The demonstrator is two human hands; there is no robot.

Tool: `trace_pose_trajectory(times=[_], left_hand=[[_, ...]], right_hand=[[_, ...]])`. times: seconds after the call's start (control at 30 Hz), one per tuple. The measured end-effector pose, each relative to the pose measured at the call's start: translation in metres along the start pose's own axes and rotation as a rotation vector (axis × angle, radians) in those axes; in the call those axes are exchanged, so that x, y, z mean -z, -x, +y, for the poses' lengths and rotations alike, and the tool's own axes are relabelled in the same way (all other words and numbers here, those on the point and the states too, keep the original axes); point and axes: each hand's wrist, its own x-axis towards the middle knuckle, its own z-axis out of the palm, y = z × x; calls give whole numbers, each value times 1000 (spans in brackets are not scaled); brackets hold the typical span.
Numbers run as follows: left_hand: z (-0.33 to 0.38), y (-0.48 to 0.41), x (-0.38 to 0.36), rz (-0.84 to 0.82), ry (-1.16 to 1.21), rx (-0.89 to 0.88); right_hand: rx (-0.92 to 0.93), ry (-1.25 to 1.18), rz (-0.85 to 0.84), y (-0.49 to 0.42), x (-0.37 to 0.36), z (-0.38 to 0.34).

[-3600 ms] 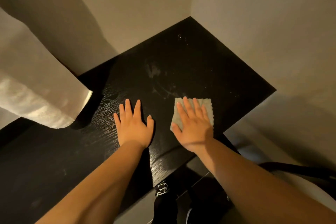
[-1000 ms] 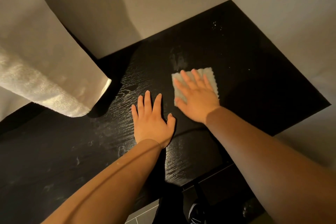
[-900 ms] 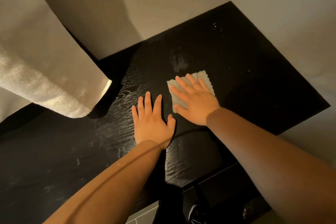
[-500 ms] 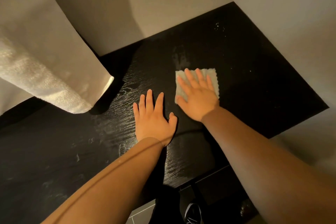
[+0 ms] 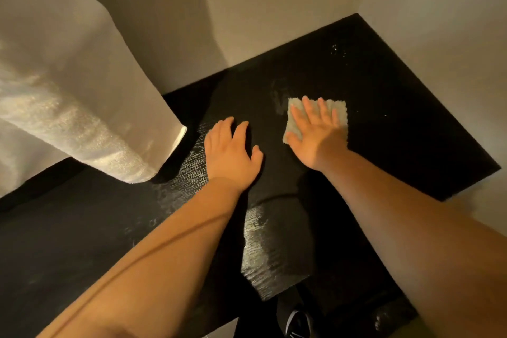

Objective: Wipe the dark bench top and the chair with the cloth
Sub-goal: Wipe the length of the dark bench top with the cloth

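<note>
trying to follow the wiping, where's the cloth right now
In the head view the cloth lies flat on the dark bench top, right of centre, pressed under the right hand. A pale smear sits just off its far-left corner.

The bench (image 5: pixel 397 132) is showing black with a fine wood grain, and the grain lines are glinting pale grey toward 6 and 9 o'clock of the frame's middle. The cloth (image 5: pixel 340 108) is looking pale grey-green and plain, with a nubby texture and a zigzag edge. A hazy whitish smear (image 5: pixel 278 96) is lying at 10 o'clock of the cloth, and white specks (image 5: pixel 336 49) are dotting the black at 1 o'clock of it. The towel (image 5: pixel 68 123), at 9 o'clock in the frame, is glowing cream-white, with a looped terry band crossing its smoother fold. The walls (image 5: pixel 288 3) are reading plain beige, with a brown-grey shadow falling at 12 o'clock. The shoe (image 5: pixel 297 321), at 6 o'clock, is showing black with white marks.
</note>
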Motion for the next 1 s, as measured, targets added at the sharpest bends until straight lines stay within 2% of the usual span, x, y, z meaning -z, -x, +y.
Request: trace_pose_trajectory(times=[0.17, 0.23, 0.3, 0.47, 0.53, 0.6, 0.67, 0.8, 0.93, 1.0], left_hand=[[-8, -48, -3, -119, -40, -39], [-10, -50, -8, -145, -51, -52], [-10, -47, -12, -128, -57, -40], [-7, -51, -12, -127, -85, -19], [-7, -51, -12, -137, -86, -18], [-7, -51, -11, -137, -87, -17], [-7, -52, -11, -140, -83, -21], [-8, -52, -13, -143, -90, -21], [-7, -53, -13, -141, -111, -7], [-6, -54, -13, -140, -113, -11]], right_hand=[[317, -34, -64, 18, -8, -39], [353, -41, -30, 9, -6, -28], [330, -6, 13, -6, -6, -8], [52, -53, 132, -45, 9, 29], [-33, 4, 56, -47, 13, 13], [54, -17, -7, -40, 12, -12], [212, -87, 32, -24, 9, -29], [347, -87, 5, -30, 8, -15], [159, -10, 75, -75, 17, 18], [48, -50, 81, -86, 22, 20]])
